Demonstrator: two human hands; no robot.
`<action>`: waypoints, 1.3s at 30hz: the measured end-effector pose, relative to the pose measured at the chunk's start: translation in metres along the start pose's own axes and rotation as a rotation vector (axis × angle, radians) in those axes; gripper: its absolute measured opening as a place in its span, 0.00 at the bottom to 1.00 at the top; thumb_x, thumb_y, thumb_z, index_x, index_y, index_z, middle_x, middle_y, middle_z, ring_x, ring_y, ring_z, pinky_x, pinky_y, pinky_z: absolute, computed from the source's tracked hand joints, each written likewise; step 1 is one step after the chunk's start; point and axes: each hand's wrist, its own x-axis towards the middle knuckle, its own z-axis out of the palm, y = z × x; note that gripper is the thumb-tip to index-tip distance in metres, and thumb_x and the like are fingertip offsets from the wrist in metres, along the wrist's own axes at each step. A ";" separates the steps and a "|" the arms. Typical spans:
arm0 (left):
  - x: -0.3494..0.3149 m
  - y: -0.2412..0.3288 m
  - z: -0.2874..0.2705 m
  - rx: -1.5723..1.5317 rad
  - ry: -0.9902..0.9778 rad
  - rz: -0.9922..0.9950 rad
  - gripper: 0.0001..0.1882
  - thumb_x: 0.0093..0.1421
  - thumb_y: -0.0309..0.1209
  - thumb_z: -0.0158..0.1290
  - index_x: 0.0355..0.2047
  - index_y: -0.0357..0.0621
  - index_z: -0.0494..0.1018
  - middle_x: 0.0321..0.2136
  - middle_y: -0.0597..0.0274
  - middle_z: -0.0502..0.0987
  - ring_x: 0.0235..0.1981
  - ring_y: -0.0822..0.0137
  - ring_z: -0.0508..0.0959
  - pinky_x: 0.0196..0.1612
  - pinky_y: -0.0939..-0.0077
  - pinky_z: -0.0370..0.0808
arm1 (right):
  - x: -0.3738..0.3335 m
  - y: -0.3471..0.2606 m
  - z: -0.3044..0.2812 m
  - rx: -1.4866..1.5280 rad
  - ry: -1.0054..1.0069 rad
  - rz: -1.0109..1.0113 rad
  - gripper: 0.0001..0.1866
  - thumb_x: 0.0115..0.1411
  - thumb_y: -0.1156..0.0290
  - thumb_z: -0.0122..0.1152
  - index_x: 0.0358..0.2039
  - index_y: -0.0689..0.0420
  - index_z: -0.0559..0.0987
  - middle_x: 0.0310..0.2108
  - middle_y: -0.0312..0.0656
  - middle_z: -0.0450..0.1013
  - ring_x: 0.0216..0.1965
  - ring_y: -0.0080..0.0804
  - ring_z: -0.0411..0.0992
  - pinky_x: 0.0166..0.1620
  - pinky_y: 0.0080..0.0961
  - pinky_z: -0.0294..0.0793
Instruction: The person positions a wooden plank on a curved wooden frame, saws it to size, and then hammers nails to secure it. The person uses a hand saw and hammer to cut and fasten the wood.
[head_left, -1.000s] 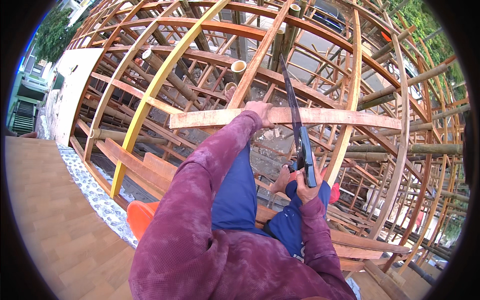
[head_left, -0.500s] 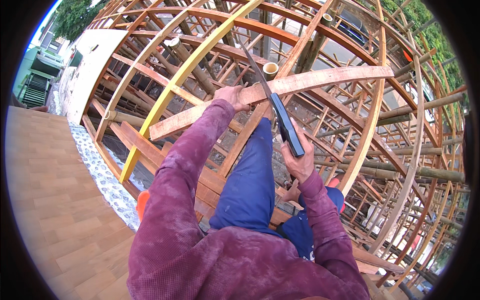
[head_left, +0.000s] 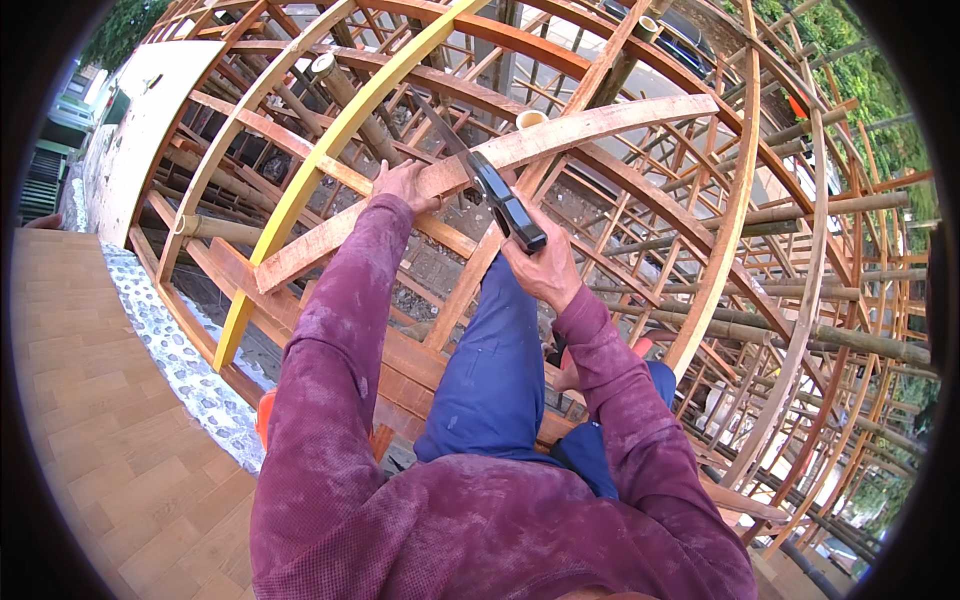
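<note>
A long reddish wooden plank (head_left: 600, 125) lies slantwise across the timber framework in front of me. My left hand (head_left: 403, 187) grips it left of its middle, fingers wrapped over the edge. In my right hand (head_left: 545, 255) is a handsaw (head_left: 512, 212) with a black handle and a thin dark blade. The blade crosses the plank just right of my left hand, its tip pointing away past the far edge. Whether it has cut into the wood cannot be made out. My leg in blue trousers (head_left: 485, 360) stretches forward beneath the plank.
A yellow beam (head_left: 330, 150) rises on the left. Bamboo poles (head_left: 870, 345) and crossed wooden strips surround me, with open gaps down to the ground. A bamboo post end (head_left: 531, 119) stands behind the plank. Tiled flooring (head_left: 110, 400) lies at left.
My right hand has pushed the saw forward, bringing its handle closer to the plank. My left hand keeps its grip. The whole view has shifted, so things appear further left.
</note>
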 end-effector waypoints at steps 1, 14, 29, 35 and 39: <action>0.001 0.001 0.001 -0.014 -0.032 -0.028 0.46 0.38 0.57 0.63 0.56 0.44 0.72 0.53 0.46 0.75 0.58 0.54 0.73 0.65 0.55 0.62 | 0.003 -0.001 -0.002 0.009 -0.011 0.010 0.33 0.52 0.76 0.56 0.62 0.64 0.68 0.26 0.45 0.73 0.26 0.25 0.69 0.35 0.24 0.72; -0.002 0.019 0.000 0.137 0.070 0.076 0.40 0.46 0.59 0.62 0.53 0.45 0.71 0.45 0.51 0.78 0.50 0.52 0.78 0.53 0.59 0.73 | -0.002 0.015 -0.009 0.135 0.046 0.160 0.32 0.51 0.74 0.57 0.60 0.63 0.71 0.25 0.40 0.70 0.27 0.23 0.68 0.35 0.24 0.70; 0.031 -0.013 -0.007 -0.223 -0.188 -0.025 0.42 0.36 0.52 0.67 0.51 0.46 0.72 0.47 0.52 0.79 0.50 0.52 0.78 0.53 0.58 0.72 | 0.016 0.005 0.003 0.192 -0.078 0.240 0.21 0.57 0.76 0.58 0.52 0.62 0.74 0.26 0.33 0.70 0.21 0.18 0.69 0.24 0.17 0.75; 0.018 -0.007 -0.015 -0.050 -0.015 0.058 0.42 0.36 0.54 0.67 0.50 0.45 0.74 0.43 0.47 0.80 0.47 0.49 0.79 0.50 0.59 0.74 | 0.027 0.003 0.007 0.046 -0.081 0.214 0.24 0.55 0.75 0.58 0.53 0.64 0.74 0.22 0.31 0.65 0.23 0.18 0.61 0.27 0.20 0.65; 0.015 -0.005 -0.020 -0.002 -0.054 0.068 0.45 0.36 0.56 0.68 0.53 0.45 0.75 0.43 0.46 0.80 0.45 0.49 0.81 0.50 0.60 0.76 | 0.021 -0.002 0.012 0.081 -0.033 0.209 0.28 0.54 0.75 0.58 0.58 0.62 0.72 0.23 0.30 0.65 0.25 0.18 0.60 0.30 0.20 0.66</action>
